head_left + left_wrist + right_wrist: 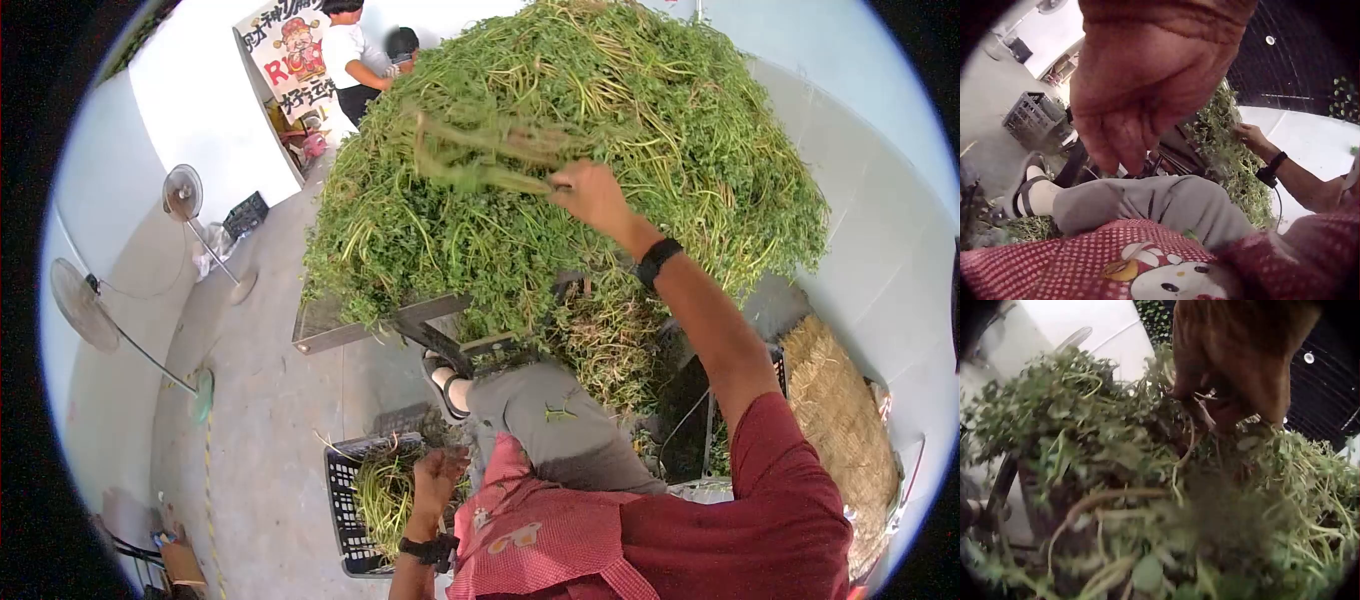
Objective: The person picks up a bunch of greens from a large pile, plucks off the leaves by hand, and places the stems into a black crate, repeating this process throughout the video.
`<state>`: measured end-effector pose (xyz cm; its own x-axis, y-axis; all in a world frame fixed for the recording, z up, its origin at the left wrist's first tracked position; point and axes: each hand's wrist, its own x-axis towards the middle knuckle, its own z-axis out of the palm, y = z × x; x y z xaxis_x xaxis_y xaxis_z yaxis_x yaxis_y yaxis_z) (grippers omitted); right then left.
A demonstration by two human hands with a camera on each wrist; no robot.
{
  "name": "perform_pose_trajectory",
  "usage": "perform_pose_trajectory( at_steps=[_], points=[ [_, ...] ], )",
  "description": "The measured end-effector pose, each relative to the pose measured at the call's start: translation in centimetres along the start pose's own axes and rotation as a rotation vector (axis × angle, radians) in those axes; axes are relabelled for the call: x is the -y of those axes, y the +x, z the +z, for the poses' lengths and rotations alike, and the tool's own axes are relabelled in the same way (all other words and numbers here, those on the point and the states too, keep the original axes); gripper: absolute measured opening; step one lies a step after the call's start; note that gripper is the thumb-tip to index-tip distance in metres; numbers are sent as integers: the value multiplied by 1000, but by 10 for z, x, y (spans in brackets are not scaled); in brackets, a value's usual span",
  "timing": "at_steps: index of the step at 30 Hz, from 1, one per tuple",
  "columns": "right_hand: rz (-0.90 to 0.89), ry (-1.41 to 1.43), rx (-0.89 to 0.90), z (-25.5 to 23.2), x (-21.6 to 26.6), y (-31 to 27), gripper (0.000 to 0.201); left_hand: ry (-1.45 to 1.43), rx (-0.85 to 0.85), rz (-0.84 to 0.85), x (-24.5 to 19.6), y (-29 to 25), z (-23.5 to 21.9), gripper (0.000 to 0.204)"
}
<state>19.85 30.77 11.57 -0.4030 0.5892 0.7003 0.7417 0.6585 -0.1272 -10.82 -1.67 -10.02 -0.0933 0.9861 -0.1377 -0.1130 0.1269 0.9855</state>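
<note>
A large heap of leafy green stems [560, 130] is piled on a table. My right hand [598, 200] pinches the end of several long stems [480, 175], blurred and stretching left over the heap. In the right wrist view that hand [1241, 362] has stem ends between thumb and fingers, with leaves [1104, 444] below. My left hand [438, 478] hangs above a black crate [345, 510] that holds pale stems [385, 500]. The left wrist view shows the left hand [1141, 94] with loosely bent fingers, holding nothing, over the trouser leg [1147, 200].
Two standing fans [184, 194] are at the left on the concrete floor [270, 400]. Beyond the heap, near a poster [295, 55], are a person in a white shirt [345, 50] and another dark-haired person. Reddish stems [610, 345] lie under the table edge; a woven mat [840, 420] is at right.
</note>
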Motion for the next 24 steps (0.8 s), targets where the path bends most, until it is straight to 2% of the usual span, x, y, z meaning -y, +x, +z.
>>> perform_pose_trajectory(
  at_steps=[1, 3, 7, 12, 16, 18, 20, 24],
  points=[
    [-24, -2, 56, 3, -4, -7, 21, 5, 3, -1, -8, 1, 6, 16],
    [4, -20, 108, 6, -6, -14, 20, 190, 29, 62, -17, 4, 16, 18],
    [-47, 19, 100, 11, -3, -24, 21, 171, 51, 20, -19, 14, 27, 20],
    [-49, 16, 148, 3, 1, -33, 23, 127, 102, 68, -18, 19, 33, 23],
    [-53, -16, 123, -8, 9, -35, 25, 146, 73, 57, -22, 23, 34, 24],
    [-51, -67, 113, -20, 19, -27, 25, 241, 78, 113, -37, 25, 37, 26],
    [-43, -29, -33, -30, 28, -14, 27, 217, 74, 123, -50, 27, 42, 26],
    [-55, 142, -99, -37, 50, 16, 27, 162, 110, 177, -47, 31, 43, 26]
  ],
)
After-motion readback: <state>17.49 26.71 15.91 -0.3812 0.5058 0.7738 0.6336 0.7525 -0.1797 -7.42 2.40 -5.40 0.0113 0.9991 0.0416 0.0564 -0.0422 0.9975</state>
